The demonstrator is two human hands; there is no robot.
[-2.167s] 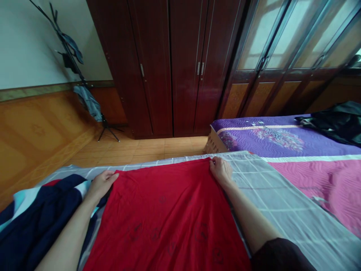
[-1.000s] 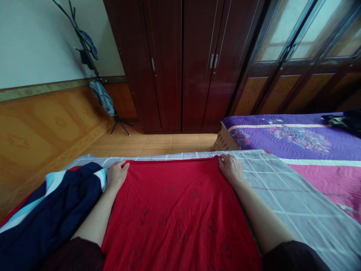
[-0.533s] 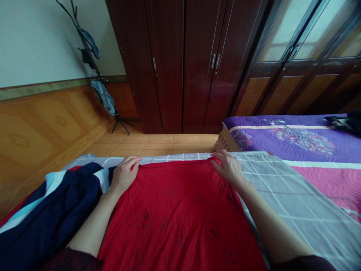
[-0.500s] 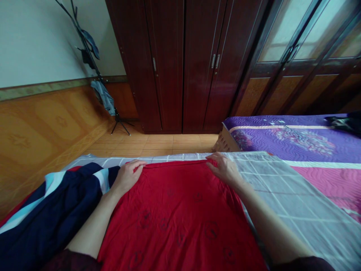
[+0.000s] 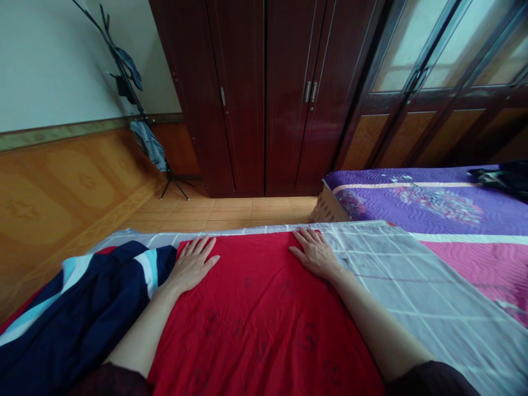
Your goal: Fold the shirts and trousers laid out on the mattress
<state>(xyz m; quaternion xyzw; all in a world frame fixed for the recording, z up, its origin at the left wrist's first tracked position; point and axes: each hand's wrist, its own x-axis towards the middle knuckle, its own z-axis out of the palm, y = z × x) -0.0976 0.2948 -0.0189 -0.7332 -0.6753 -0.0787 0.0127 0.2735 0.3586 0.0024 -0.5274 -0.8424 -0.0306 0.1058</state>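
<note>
A red garment [image 5: 256, 308] with faint dark printed marks lies spread out in front of me, lightly creased; its kind I cannot make out. My left hand [image 5: 193, 264] rests flat on its far left corner, fingers stretched forward. On the far right corner lies my right hand [image 5: 315, 253], palm down with the fingers spread. Under the garment is a grey checked sheet [image 5: 412, 291]. Left of my left forearm sits a heap of navy clothing [image 5: 94, 302] with white and light-blue bands, some red showing at its edges.
Beyond the sheet's far edge is the tiled floor [image 5: 231, 212], then a dark wooden wardrobe [image 5: 243, 110]. A coat stand [image 5: 127, 82] leans at the left wall. On the right are a purple and pink quilted cover [image 5: 412, 198] and a tan plastic basket [image 5: 328, 206].
Both hands have gone from pinching the garment's far edge to lying flat on it, fingers spread. The far part of the cloth looks smoother. The view has shifted slightly.
</note>
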